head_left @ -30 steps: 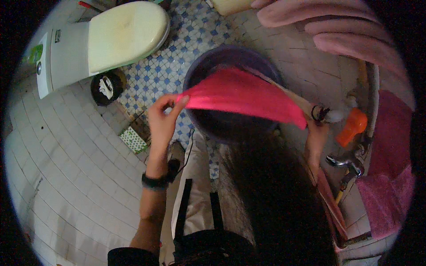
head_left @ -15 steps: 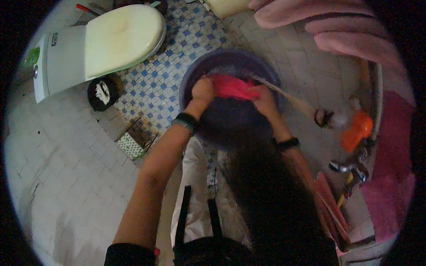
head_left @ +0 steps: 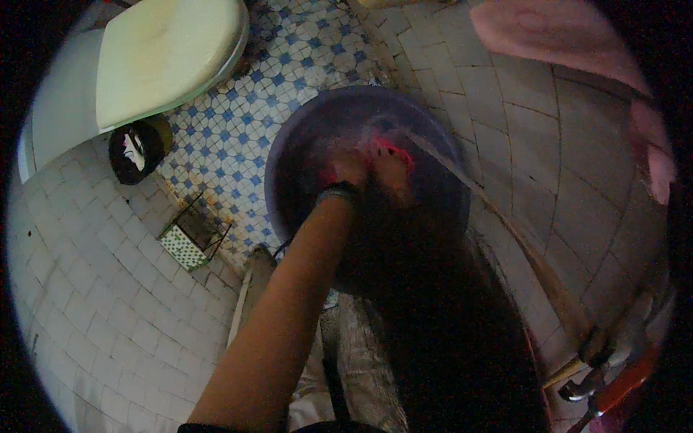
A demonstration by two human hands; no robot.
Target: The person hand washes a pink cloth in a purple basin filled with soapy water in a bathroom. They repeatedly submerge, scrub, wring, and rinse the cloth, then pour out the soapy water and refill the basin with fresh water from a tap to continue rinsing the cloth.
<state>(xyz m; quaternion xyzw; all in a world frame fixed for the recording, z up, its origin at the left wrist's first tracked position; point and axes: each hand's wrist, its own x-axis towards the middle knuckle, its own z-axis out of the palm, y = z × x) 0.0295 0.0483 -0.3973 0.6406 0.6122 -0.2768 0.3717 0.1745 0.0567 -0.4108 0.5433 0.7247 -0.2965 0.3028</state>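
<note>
A wide purple basin (head_left: 285,148) stands on the floor, and a bright pink cloth (head_left: 402,153) lies bunched low inside it. Both hands reach down into the basin, close together. My left hand (head_left: 348,167), slightly blurred, is closed on the cloth, with pink showing at either side. Beside it my right hand (head_left: 392,177) has its fingers curled into the cloth's right part. Dark shadow covers my right forearm and the basin's near side. A pale hose (head_left: 520,242) slants from the metal tap at lower right over the rim, its end near the cloth.
A toilet with a cream lid (head_left: 170,54) stands at upper left, a small dark bin (head_left: 135,153) below it. Left of the basin is a small green-and-white checkered stand (head_left: 184,247). The tap (head_left: 581,386) juts out at lower right; pink fabric (head_left: 559,36) hangs at upper right.
My hands have come closer together and lower into the basin, bunching the cloth that was stretched between them. The view has shifted, bringing the tap lower in it.
</note>
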